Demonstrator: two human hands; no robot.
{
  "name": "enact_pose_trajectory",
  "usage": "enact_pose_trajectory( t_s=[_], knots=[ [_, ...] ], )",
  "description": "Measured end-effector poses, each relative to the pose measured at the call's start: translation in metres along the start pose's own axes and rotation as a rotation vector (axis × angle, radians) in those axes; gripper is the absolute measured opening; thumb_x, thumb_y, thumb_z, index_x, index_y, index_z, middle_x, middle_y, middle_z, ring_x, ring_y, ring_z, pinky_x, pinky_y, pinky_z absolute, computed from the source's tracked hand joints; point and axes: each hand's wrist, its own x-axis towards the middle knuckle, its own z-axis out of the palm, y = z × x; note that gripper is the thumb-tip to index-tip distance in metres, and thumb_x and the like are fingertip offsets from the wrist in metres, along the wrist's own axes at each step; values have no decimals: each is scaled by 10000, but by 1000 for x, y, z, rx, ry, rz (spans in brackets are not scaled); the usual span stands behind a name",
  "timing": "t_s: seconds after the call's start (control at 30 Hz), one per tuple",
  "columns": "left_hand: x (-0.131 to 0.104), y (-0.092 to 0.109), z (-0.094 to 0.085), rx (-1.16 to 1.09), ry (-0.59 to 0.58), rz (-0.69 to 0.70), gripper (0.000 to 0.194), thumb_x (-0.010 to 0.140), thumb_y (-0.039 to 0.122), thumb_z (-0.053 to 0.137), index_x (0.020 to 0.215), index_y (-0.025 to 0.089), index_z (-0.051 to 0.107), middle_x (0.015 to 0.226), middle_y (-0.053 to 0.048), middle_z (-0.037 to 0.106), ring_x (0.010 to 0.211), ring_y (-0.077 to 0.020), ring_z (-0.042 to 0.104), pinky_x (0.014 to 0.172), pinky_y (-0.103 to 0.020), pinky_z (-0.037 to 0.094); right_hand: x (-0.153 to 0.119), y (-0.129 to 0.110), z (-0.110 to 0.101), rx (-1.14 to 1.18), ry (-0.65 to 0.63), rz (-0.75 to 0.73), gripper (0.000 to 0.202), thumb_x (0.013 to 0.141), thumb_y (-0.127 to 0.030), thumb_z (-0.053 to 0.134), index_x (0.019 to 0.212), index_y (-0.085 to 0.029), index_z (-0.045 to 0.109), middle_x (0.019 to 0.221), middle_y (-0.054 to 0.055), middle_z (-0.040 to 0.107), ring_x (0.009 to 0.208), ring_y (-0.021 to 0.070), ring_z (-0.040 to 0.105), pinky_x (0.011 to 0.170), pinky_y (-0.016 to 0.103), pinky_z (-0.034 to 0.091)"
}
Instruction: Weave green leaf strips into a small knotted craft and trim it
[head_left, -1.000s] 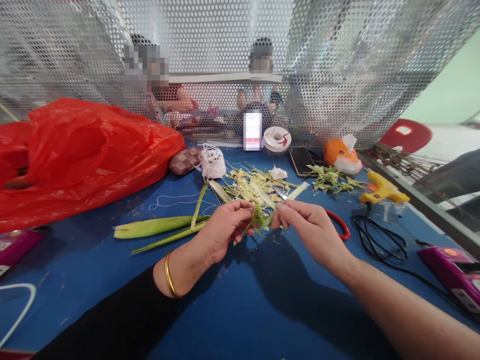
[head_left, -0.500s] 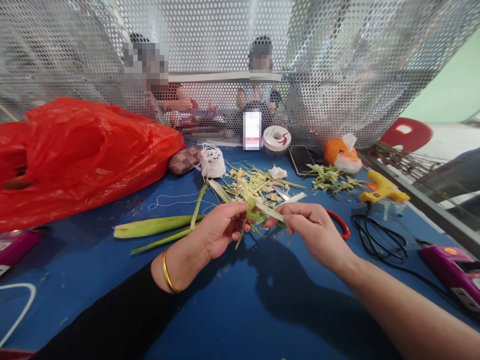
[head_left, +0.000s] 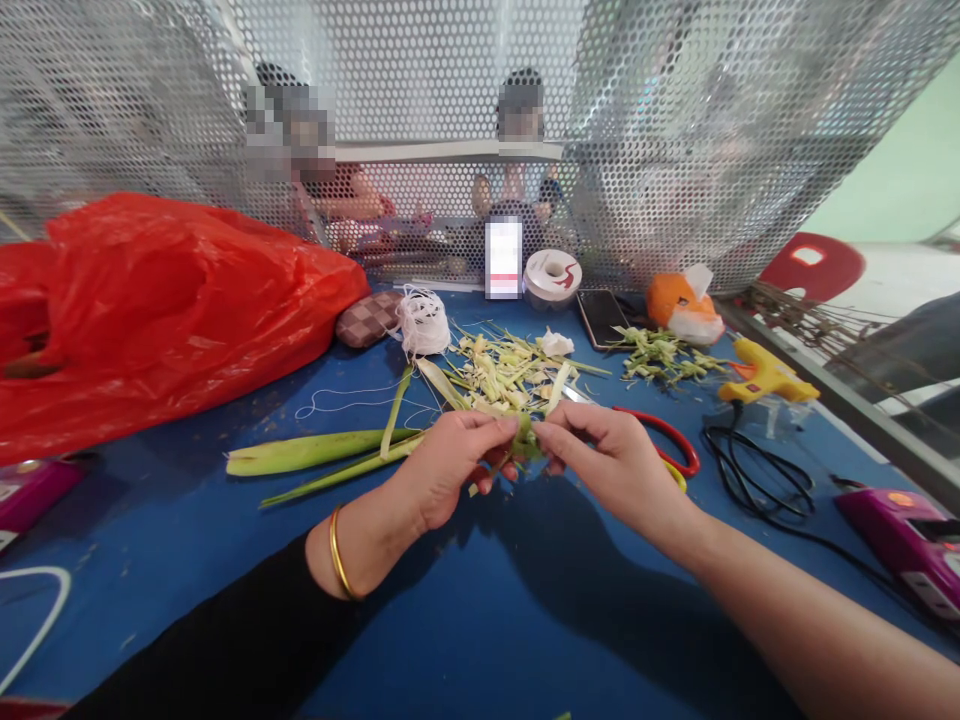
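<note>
My left hand (head_left: pixel 450 460), with a gold bangle at its wrist, pinches a small folded piece of green leaf (head_left: pixel 526 436) between thumb and fingers. From the other side my right hand (head_left: pixel 619 455) is closed on the same piece. A pale leaf strip (head_left: pixel 557 388) stands up from between my right fingers. The fingers hide much of the folded piece. Just beyond lies a heap of pale leaf scraps (head_left: pixel 499 365). Scissors with red handles (head_left: pixel 686 455) lie partly behind my right hand. Left of my hands are a long green leaf (head_left: pixel 307 452) and a thinner leaf stalk (head_left: pixel 322 478).
On the left spreads a red plastic bag (head_left: pixel 187 310). White string (head_left: pixel 422 322), a ribbon spool (head_left: pixel 553 277), a lit phone (head_left: pixel 503 258) and a dark phone (head_left: pixel 602 318) line the back. At right are a yellow glue gun (head_left: pixel 772 372), its black cord and a purple power strip (head_left: pixel 907 545).
My hands have come closer together over the folded leaf. The pale strip, pointing sideways to the right before, now stands upward. More of the scissors' handles shows.
</note>
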Motion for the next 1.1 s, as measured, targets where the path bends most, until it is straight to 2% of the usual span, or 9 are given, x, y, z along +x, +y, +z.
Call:
enact_pose_trajectory(
  t_s=[0.1,0.23,0.33,0.53,0.73,0.83,0.93,1.03,1.1],
  knots=[
    [0,-4,4,39,40,-4,247,792,311,624,612,141,624,557,-7,561,493,-94,535,385,-203,291,0,-1,3,-22,6,-4,261,892,-363,569,693,-195,576,582,-31,510,548,119,458,516,260,353],
    [3,-1,3,-91,103,-22,166,788,232,585,657,141,628,583,-4,567,490,-77,511,368,-189,241,3,-5,-1,320,-33,15,167,857,-359,611,895,-199,583,729,-7,614,628,135,573,583,271,462],
    [3,2,0,-204,100,-34,140,795,238,576,733,138,652,638,-4,586,505,-70,518,368,-174,242,6,-6,-5,468,0,43,123,830,-314,638,851,-194,619,702,-6,641,656,145,618,669,295,492],
    [0,-1,2,-192,28,-55,227,822,335,589,772,126,660,649,-28,606,534,-99,556,382,-173,313,5,-6,-1,444,78,120,122,735,-257,721,781,-190,629,642,-29,631,538,118,583,551,263,473],
    [1,-6,4,-135,58,-15,236,781,361,653,771,125,655,683,-22,605,549,-91,557,378,-168,309,6,-5,0,370,38,155,95,720,-252,686,730,-178,629,579,-38,598,497,103,552,513,244,455],
    [0,-7,5,-4,16,15,248,767,371,664,725,126,664,656,-24,613,538,-96,562,381,-169,312,6,-2,1,337,9,168,91,722,-255,669,735,-172,635,604,-22,608,515,106,542,498,240,454],
    [-1,-8,7,65,10,28,226,769,334,639,677,129,662,626,-27,622,515,-102,565,385,-179,320,5,-2,1,333,-14,155,121,724,-246,673,813,-174,634,655,-8,622,564,123,559,501,246,471],
    [0,-6,6,-4,78,17,204,778,281,587,651,134,651,587,-22,605,488,-96,542,379,-185,307,4,-5,-2,399,-61,85,193,762,-263,670,934,-185,631,701,-1,650,632,146,612,588,282,507],
    [2,-3,5,-75,102,12,180,772,248,568,661,135,654,581,-16,596,484,-90,529,375,-183,290,5,-5,-4,411,-24,46,174,791,-278,659,941,-192,641,678,-5,653,635,148,619,620,290,495]
  ],
)
